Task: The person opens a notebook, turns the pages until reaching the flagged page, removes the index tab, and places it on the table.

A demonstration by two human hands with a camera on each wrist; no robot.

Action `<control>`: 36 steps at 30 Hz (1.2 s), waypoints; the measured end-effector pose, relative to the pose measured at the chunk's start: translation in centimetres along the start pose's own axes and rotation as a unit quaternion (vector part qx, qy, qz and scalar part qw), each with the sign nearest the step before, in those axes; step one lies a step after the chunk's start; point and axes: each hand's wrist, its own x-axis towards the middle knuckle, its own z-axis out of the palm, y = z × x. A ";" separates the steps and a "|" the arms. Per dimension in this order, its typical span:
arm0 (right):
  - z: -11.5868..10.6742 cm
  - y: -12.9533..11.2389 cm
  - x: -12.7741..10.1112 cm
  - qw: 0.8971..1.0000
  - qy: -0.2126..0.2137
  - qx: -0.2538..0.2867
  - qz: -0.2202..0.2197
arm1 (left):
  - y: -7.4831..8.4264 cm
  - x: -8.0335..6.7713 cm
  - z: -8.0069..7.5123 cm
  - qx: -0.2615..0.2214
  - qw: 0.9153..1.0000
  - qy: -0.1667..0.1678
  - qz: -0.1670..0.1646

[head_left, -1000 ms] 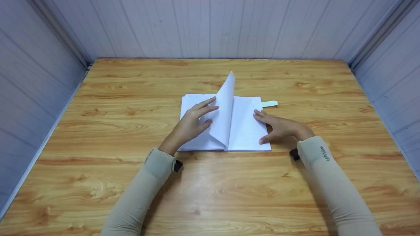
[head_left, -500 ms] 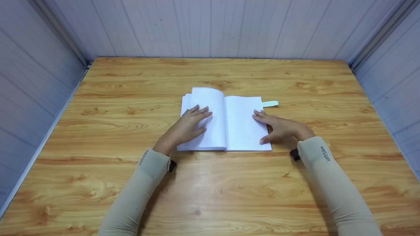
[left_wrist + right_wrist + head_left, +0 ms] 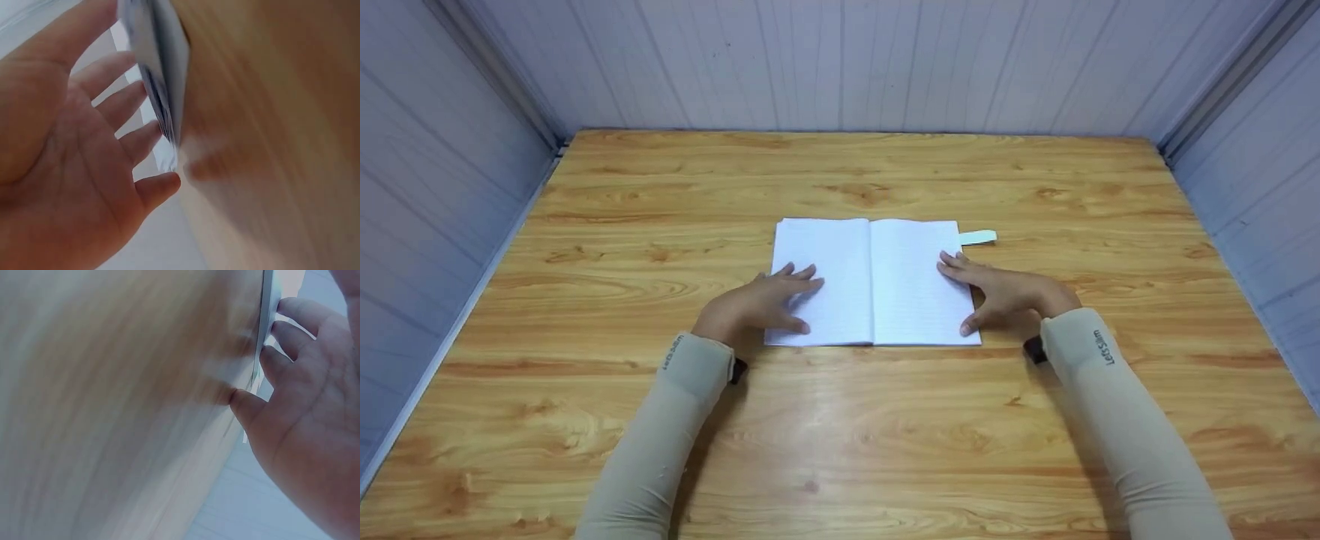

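A notebook [image 3: 840, 247] with white, faintly lined pages lies open flat on the wooden table. My left hand [image 3: 761, 301] rests at its left edge, fingers spread over the left page and thumb near the lower part. In the left wrist view the fingers of the left hand [image 3: 73, 135] reach past the edge of the stacked pages [image 3: 154, 67]. On the opposite side my right hand [image 3: 997, 291] lies with spread fingertips on the right page's outer edge. The right wrist view has the right hand [image 3: 309, 394] with its little finger down at the table beside the notebook's thin edge [image 3: 266, 320].
A pale green strip [image 3: 978, 238] sticks out from the notebook's upper right side. The wooden table [image 3: 840, 435] reaches back to a white panelled wall [image 3: 840, 67], with similar panels at left and right.
The page that stood upright has come over to the left and now lies flat. My left hand has moved left and down to the notebook's left edge. The right hand has barely moved.
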 end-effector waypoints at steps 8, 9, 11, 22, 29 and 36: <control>-0.2 0.0 -0.3 1.000 -0.009 -0.009 -0.023 | -0.3 -0.1 -0.2 -0.007 1.000 -0.014 0.002; -0.2 0.0 -0.3 1.000 -0.010 -0.010 -0.023 | -0.3 -0.1 -0.2 -0.005 1.000 -0.014 0.003; -0.2 -0.1 -0.3 1.000 -0.010 -0.013 -0.019 | -0.3 -0.1 -0.2 -0.001 1.000 -0.014 0.003; -0.1 -0.1 -0.3 1.000 -0.006 -0.013 -0.018 | -0.4 0.0 -0.1 -0.004 1.000 -0.014 -0.007; -0.1 0.0 -0.4 1.000 -0.004 -0.015 -0.024 | -0.3 -0.1 -0.1 -0.004 1.000 -0.014 -0.003; -0.2 -0.1 -0.3 1.000 -0.004 -0.011 -0.024 | -0.3 0.0 -0.2 0.001 1.000 -0.009 0.007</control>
